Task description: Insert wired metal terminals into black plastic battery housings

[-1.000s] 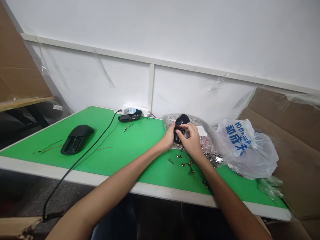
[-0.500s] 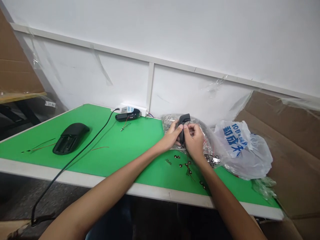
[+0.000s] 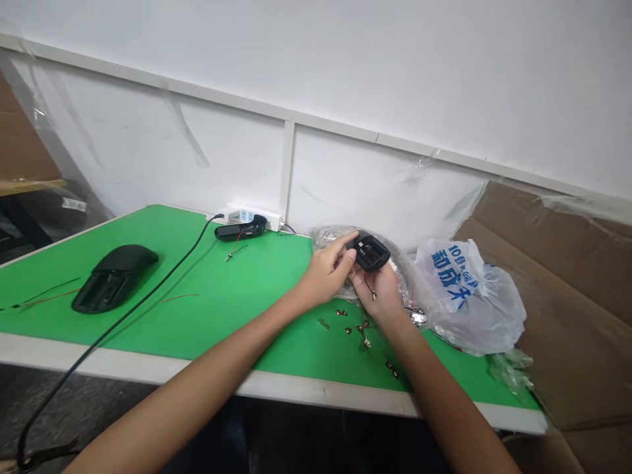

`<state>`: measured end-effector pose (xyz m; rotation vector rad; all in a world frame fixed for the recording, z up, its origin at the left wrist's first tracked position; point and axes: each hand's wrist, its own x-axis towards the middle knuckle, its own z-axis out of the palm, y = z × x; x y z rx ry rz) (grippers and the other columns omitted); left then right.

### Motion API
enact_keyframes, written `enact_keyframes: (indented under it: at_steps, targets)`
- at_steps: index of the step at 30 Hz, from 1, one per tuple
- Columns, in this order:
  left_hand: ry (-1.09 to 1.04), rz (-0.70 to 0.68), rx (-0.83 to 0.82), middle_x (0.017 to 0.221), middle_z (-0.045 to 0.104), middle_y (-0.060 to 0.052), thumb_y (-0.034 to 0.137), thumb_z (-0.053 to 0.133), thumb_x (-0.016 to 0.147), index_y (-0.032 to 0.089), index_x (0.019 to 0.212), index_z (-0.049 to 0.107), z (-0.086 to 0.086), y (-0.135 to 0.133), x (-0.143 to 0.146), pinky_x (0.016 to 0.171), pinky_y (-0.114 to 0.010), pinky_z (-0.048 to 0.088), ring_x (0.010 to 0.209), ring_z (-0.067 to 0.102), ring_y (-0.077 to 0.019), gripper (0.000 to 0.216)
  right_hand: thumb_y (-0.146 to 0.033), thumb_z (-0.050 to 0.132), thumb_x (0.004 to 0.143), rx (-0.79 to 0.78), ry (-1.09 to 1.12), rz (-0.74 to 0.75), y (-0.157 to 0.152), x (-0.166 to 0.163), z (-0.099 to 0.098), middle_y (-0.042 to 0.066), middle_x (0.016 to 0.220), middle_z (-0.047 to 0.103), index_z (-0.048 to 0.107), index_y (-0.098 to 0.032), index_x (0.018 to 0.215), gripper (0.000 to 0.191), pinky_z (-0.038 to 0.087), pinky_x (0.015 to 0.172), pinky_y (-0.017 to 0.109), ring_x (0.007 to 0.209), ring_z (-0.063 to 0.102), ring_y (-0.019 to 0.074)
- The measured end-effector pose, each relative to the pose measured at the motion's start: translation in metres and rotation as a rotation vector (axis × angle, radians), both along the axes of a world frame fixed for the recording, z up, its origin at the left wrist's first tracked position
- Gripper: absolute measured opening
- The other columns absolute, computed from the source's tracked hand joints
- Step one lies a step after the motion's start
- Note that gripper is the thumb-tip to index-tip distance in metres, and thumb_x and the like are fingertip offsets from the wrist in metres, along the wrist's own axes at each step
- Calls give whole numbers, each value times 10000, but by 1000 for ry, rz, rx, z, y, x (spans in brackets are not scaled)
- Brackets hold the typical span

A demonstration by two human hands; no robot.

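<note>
A black shell (image 3: 374, 262) of smooth, matte plastic, curved outside and hollowed into a compartment, is held up just in front of the crinkled clear bag (image 3: 320, 241). The left hand (image 3: 330, 271) pinches its edge between thumb and fingers, while the right hand (image 3: 384, 295) is closed loosely beneath, cradling it; thin wires (image 3: 368, 284), red and dark, dangle over that palm. On the near side of the clear bag, small shiny metal contacts (image 3: 365, 326) lie scattered across the flat green surface (image 3: 237, 283). To its right I can see a bulging, glossy white carrier bag (image 3: 486, 309) printed in blue, with creased brown cardboard (image 3: 577, 296) beyond. Left of the clear bag, a second shell (image 3: 241, 230), dark and elongated, rests against a boxy white power strip (image 3: 274, 219). Farther left sits an arched black mouse-shaped casing (image 3: 111, 280), its bay exposed.
</note>
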<state>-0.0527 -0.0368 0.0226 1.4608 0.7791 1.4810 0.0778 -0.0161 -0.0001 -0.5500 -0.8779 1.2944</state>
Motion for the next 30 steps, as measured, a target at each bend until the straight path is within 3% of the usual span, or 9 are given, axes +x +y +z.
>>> enact_keyframes:
  at_steps: [4, 8, 15, 20, 22, 25, 27, 30]
  targets:
    - [179, 76, 191, 961, 763, -65, 311, 698, 905, 248, 1370, 726, -4, 3, -4, 986, -411, 537, 901, 697, -268, 471, -337, 654, 916, -44, 41, 15, -2, 1, 2, 21, 989, 786, 718, -259, 976, 117, 661, 815, 338, 926, 737, 192]
    - [187, 92, 207, 1206, 778, -86, 228, 643, 885, 248, 1311, 752, -2, 7, -6, 1104, -435, 497, 1133, 702, -300, 440, -285, 628, 945, -74, 93, 53, -6, -1, 5, 13, 970, 789, 711, -249, 910, 97, 643, 794, 277, 883, 733, 158]
    - [336, 162, 274, 857, 731, -47, 237, 704, 810, 233, 1372, 728, -2, 4, -9, 967, -416, 541, 796, 660, -250, 563, -299, 630, 961, -100, 95, 66, -3, -4, 2, 1, 896, 777, 711, -249, 903, 111, 650, 763, 269, 816, 727, 153]
    - [442, 229, 437, 1082, 724, -107, 335, 737, 828, 217, 1348, 719, -2, 4, -11, 1041, -445, 518, 1036, 668, -298, 534, -255, 679, 933, -156, 93, 98, -1, 2, 5, -35, 856, 767, 715, -267, 935, 39, 624, 657, 216, 700, 693, 123]
    - [492, 253, 475, 1223, 693, -132, 389, 751, 832, 221, 1352, 704, -1, 5, -12, 1074, -472, 506, 1160, 643, -325, 549, -231, 701, 922, -155, 96, 118, -4, 4, 8, -54, 763, 719, 694, -265, 885, 51, 579, 570, 183, 621, 639, 106]
    - [511, 243, 511, 1358, 653, -146, 437, 754, 851, 233, 1358, 682, 0, 7, -12, 1150, -509, 462, 1291, 599, -346, 551, -283, 756, 918, -159, 51, 132, -11, 3, 12, -84, 594, 574, 619, -243, 754, 218, 426, 399, 150, 458, 459, 74]
    - [499, 194, 548, 1384, 666, -145, 423, 708, 914, 233, 1374, 663, 1, 8, -13, 1191, -518, 427, 1325, 597, -339, 500, -336, 780, 916, -164, 11, 129, -15, 0, 14, -95, 536, 487, 566, -229, 695, 326, 352, 364, 140, 416, 361, 57]
    - [488, 156, 591, 1399, 686, -141, 415, 661, 970, 231, 1400, 636, 0, 10, -14, 1197, -517, 424, 1332, 614, -328, 468, -407, 783, 922, -133, -59, 118, -20, -4, 17, -93, 521, 428, 524, -227, 677, 400, 348, 372, 145, 421, 340, 57]
